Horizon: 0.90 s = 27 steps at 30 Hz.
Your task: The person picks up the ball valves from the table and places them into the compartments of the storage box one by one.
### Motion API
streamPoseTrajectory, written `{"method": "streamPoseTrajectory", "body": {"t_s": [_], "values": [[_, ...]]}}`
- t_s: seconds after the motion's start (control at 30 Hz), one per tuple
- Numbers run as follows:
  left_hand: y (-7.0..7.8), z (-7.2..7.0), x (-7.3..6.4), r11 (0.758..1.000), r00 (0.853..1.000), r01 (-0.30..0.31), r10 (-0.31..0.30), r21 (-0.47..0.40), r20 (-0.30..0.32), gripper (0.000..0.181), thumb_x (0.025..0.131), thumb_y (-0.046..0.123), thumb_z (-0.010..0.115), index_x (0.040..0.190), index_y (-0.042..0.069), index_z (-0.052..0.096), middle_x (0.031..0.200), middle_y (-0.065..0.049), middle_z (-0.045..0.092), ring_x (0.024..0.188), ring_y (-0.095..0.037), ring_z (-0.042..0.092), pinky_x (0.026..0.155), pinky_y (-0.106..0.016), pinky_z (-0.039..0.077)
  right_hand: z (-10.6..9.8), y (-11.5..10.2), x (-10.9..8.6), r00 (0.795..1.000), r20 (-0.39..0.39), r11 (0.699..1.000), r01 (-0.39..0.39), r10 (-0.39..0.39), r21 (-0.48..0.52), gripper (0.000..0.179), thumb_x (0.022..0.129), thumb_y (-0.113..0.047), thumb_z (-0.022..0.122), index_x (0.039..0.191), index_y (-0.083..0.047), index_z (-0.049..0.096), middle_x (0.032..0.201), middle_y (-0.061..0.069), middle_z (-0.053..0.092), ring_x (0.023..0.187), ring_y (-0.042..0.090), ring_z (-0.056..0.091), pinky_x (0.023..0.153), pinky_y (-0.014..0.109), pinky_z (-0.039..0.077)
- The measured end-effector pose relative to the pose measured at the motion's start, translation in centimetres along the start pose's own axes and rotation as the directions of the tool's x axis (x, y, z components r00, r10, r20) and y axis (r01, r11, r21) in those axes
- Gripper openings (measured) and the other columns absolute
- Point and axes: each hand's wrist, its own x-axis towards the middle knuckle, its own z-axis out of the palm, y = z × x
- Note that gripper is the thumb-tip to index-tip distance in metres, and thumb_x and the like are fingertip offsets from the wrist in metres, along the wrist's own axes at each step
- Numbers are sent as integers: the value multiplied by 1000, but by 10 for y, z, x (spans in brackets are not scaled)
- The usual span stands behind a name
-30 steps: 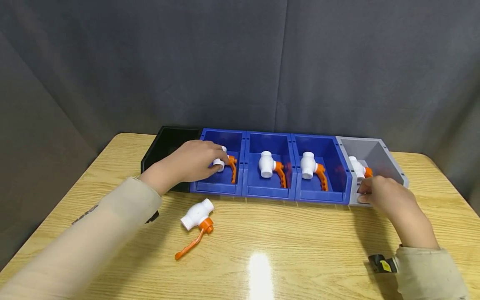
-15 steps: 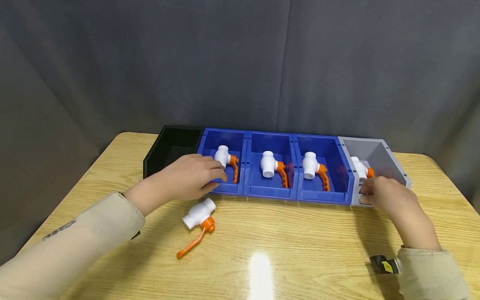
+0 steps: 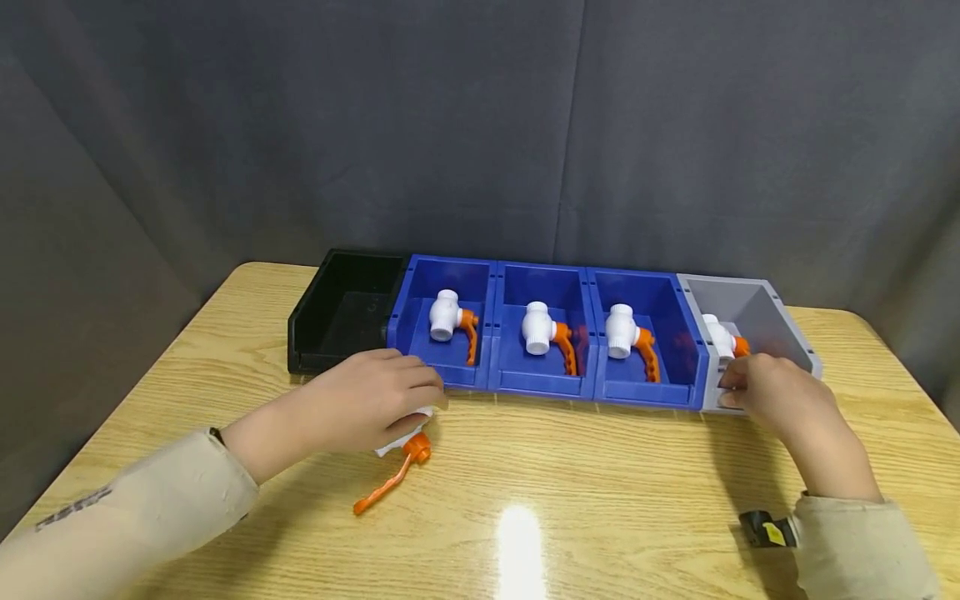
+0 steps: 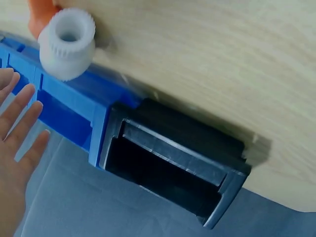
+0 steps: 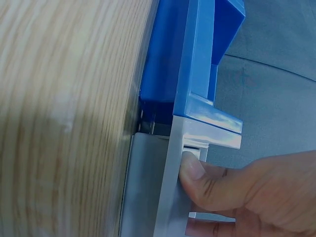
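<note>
Over a white ball valve with an orange lever handle (image 3: 417, 448) on the table, my left hand (image 3: 367, 400) reaches with its fingers loosely extended, hiding most of the white body in the head view. In the left wrist view the fingers of that hand (image 4: 17, 133) are spread and apart from the valve (image 4: 67, 47). My right hand (image 3: 783, 396) grips the front wall of the grey bin (image 3: 793, 321). The right wrist view shows its thumb (image 5: 197, 180) against the outside of that wall. Another valve (image 3: 720, 335) lies inside the grey bin, partly hidden.
A black bin (image 3: 352, 321) stands at the row's left end. Three joined blue bins (image 3: 408, 350) follow, each with a similar valve (image 3: 537, 328) inside. A dark curtain (image 3: 480, 125) hangs behind the wooden table (image 3: 600, 500).
My left hand has drawn back from the leftmost blue bin and moved down to the valve on the table. A valve lies in that bin throughout. My right hand has stayed at the grey bin.
</note>
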Motion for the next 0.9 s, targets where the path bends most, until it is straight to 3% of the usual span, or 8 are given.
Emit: {"method": "streamPoseTrajectory", "body": {"t_s": [0.23,0.5,0.7,0.9], "values": [[8,3,-10,999,1000,2,-2,-44,13,18,89,20,74,107,16,70,108,4,68,101,-16,63,86,-32,53,0,2,0,1000,-2,1000,6,-6,-1,15,84,-9,77,94,2,71,99,25,68,87,41,60,68,60,48],[9,5,-23,997,996,38,-33,-60,79,27,91,30,71,115,18,67,121,1,66,112,-18,61,94,-36,51,1,3,2,1000,5,1000,1,-1,1,15,84,-9,77,94,1,71,98,23,68,87,40,59,67,59,48],[9,7,-29,991,983,100,-85,-85,164,39,90,38,69,126,21,63,135,1,60,126,-19,54,102,-39,46,2,3,3,1000,0,1000,3,-3,6,16,84,-10,77,95,1,72,100,24,68,87,40,59,68,60,48],[8,8,-33,990,972,118,-97,-84,216,50,90,38,70,135,20,59,144,1,53,132,-22,49,105,-44,43,2,3,3,1000,-4,1000,6,-6,0,15,84,-9,77,93,0,71,98,23,68,86,40,59,68,59,48]]}}
